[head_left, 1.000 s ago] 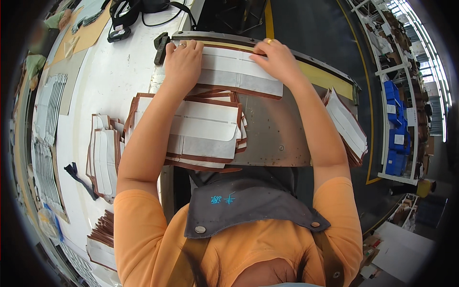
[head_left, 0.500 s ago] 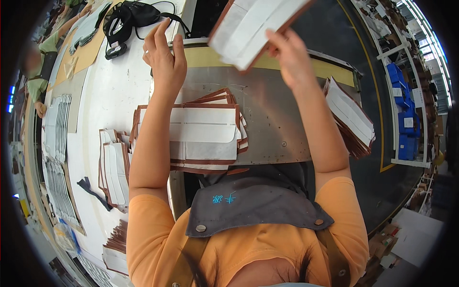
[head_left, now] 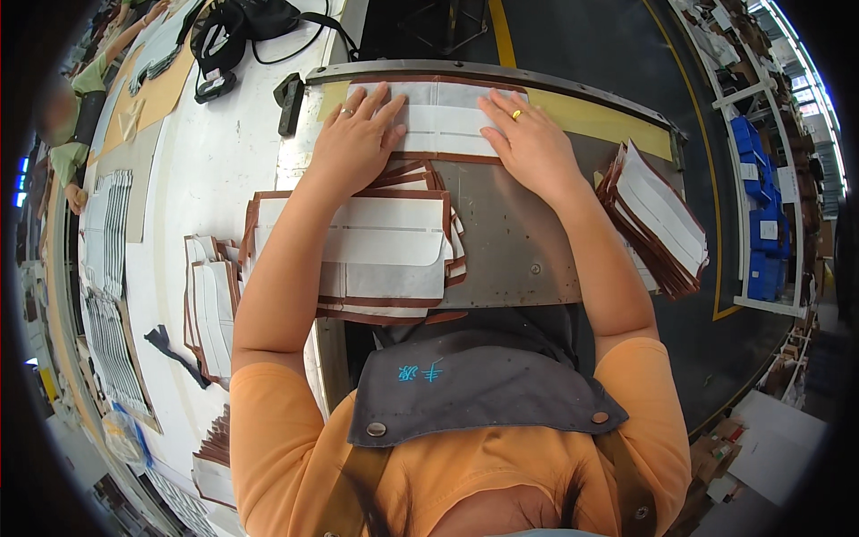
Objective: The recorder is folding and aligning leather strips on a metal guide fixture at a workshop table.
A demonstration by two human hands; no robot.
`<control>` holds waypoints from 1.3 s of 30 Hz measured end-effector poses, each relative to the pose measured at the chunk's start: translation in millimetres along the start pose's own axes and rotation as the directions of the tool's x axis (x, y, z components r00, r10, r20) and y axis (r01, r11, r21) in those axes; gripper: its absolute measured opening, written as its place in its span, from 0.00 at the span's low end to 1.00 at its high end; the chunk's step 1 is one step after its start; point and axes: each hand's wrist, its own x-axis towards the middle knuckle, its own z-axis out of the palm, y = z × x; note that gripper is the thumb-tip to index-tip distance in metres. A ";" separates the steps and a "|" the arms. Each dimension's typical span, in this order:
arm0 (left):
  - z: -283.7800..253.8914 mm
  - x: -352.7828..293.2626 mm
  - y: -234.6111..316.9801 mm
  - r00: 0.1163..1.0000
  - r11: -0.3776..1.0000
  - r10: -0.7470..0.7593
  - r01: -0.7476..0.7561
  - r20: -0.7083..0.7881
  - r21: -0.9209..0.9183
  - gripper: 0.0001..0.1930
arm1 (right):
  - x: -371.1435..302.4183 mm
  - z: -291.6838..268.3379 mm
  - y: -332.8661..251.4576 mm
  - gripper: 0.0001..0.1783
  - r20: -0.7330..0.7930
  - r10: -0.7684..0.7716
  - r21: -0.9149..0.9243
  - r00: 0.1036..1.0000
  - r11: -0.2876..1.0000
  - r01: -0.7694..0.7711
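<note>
A flat white panel with brown edges [head_left: 438,118] lies along the far side of the metal work plate [head_left: 510,224], against a raised metal bar [head_left: 429,68]. My left hand [head_left: 360,134] rests on the panel's left end, fingers spread, a ring on one finger. On its right end lies my right hand [head_left: 526,139], fingers stretched out flat, with a gold-coloured ring. Under my left forearm sits a stack of similar brown-edged white panels [head_left: 385,242]. Another pile of them [head_left: 658,215] leans at the plate's right edge, beside my right forearm.
A yellow strip [head_left: 599,116] runs along the plate's far edge. On the white table [head_left: 197,161] to the left are more panels [head_left: 213,313], a dark strap [head_left: 174,353] and a black bag [head_left: 259,22]. Blue bins [head_left: 762,224] stand on a rack at right. Another person works far left.
The panel held up in my right hand is now down flat against the bar. My left hand has come down from the air onto its left end, and both hands lie on it.
</note>
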 end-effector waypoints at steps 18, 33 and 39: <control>5.6 8.0 4.8 0.985 0.998 -0.015 0.026 -0.174 0.065 0.18 | 8.7 -0.5 2.3 0.19 -0.051 -0.039 -0.070 0.998 0.997 0.035; 4.4 13.2 3.7 0.984 0.997 -0.054 0.043 -0.173 -0.064 0.20 | 98.5 42.9 -29.8 0.18 -0.096 -0.227 0.300 0.969 0.922 0.246; 10.7 17.5 -9.4 0.949 0.995 -0.099 0.095 -0.301 -0.028 0.21 | 99.4 47.8 -54.7 0.08 -0.101 -0.308 0.105 0.946 0.942 0.318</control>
